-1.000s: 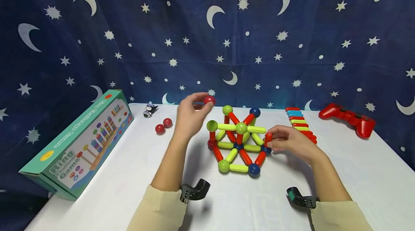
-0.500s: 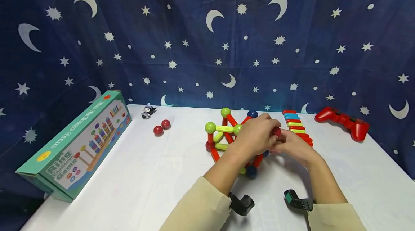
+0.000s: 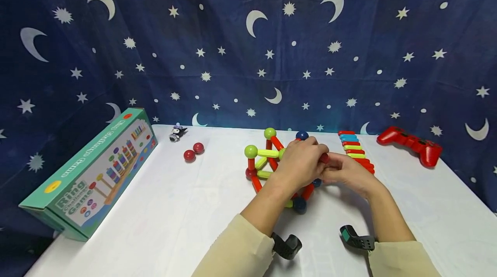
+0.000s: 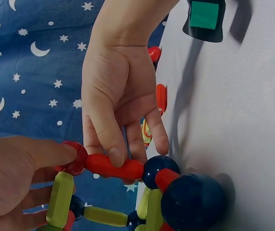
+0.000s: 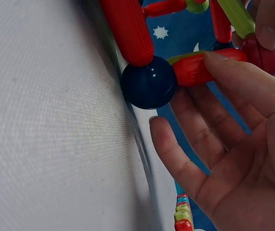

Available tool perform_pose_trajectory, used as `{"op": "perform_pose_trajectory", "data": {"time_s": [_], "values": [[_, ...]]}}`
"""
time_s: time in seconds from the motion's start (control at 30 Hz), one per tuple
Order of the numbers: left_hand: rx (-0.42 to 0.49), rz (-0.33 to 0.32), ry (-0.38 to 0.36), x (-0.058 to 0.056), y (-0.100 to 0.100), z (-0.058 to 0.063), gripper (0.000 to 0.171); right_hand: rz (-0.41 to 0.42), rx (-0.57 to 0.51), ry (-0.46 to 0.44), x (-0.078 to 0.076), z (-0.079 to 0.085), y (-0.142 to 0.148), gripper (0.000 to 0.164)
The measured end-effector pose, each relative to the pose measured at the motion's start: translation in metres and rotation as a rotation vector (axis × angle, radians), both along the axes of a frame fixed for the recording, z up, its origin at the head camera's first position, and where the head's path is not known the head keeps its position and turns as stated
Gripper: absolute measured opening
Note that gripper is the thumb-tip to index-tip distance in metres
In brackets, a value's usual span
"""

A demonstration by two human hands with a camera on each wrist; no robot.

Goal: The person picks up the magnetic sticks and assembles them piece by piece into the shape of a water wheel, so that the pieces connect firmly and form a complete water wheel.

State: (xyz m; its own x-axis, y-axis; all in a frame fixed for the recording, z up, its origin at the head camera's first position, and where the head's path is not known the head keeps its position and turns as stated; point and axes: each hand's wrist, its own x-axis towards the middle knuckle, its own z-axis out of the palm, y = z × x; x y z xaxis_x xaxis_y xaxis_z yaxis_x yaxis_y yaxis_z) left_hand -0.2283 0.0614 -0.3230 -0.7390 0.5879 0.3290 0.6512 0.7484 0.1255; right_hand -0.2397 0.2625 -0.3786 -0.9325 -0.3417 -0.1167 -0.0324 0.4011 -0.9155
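Closed box (image 3: 93,173) left of structure (image 3: 268,153), contents hidden; left-hand grip (image 3: 297,165) pinches 1 glossy red ball (image 4: 75,159) at structure's right; right-hand grip (image 3: 349,175) pinches 1 ridged red rod (image 4: 130,170) below ball.

Left forearm (image 3: 264,203) angles inward to the right, left hand (image 3: 299,162) back-side up in a pinch. Right forearm (image 3: 388,214) angles inward too; right hand (image 3: 347,174) just beside the left, pinching, little finger (image 5: 173,154) held apart.
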Motion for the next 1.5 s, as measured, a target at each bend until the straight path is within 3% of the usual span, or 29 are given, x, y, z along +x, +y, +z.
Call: {"op": "perform_pose_trajectory", "data": {"time_s": [0.1,0.2,0.33,0.4,0.47,0.53,0.63,0.77,0.87,1.07,1.27,1.4,1.5], "values": [[0.067,0.002,-0.026,0.001,-0.009,0.0,0.034,-0.019,0.016,-0.002,0.0,0.0,-0.001,0.058],[0.273,0.06,-0.034,0.003,-0.023,0.0,0.034,-0.035,0.043,-0.013,-0.001,0.0,-0.004,0.06],[0.677,0.239,-0.015,0.006,-0.047,0.001,0.029,-0.038,0.088,-0.031,-0.002,0.0,-0.006,0.058],[0.793,0.355,-0.039,0.008,-0.06,0.005,0.03,-0.041,0.113,-0.038,-0.002,-0.001,-0.006,0.057],[0.825,0.481,-0.122,0.01,-0.076,0.011,0.034,-0.039,0.13,-0.044,-0.001,-0.002,-0.006,0.057],[0.789,0.587,-0.251,0.012,-0.092,0.017,0.044,-0.034,0.14,-0.051,0.0,-0.003,-0.006,0.058],[0.692,0.663,-0.489,0.015,-0.112,0.021,0.062,-0.027,0.154,-0.064,0.001,-0.004,-0.006,0.058],[0.63,0.589,-0.704,0.015,-0.118,0.017,0.077,-0.016,0.181,-0.079,0.004,-0.001,-0.004,0.058],[0.648,0.527,-0.762,0.012,-0.114,0.014,0.081,-0.002,0.183,-0.1,0.005,0.002,-0.004,0.06],[0.697,0.495,-0.74,0.008,-0.113,0.01,0.084,0.039,0.188,-0.151,0.006,0.006,-0.002,0.061],[0.692,0.411,-0.708,0.001,-0.108,0.003,0.093,0.115,0.195,-0.195,0.01,0.012,0.003,0.059],[0.687,0.319,-0.696,-0.013,-0.105,-0.01,0.095,0.212,0.137,-0.277,0.014,0.018,0.0,0.06],[0.771,0.222,-0.715,-0.032,-0.105,-0.023,0.089,0.332,0.056,-0.355,0.017,0.022,-0.006,0.065]]}}
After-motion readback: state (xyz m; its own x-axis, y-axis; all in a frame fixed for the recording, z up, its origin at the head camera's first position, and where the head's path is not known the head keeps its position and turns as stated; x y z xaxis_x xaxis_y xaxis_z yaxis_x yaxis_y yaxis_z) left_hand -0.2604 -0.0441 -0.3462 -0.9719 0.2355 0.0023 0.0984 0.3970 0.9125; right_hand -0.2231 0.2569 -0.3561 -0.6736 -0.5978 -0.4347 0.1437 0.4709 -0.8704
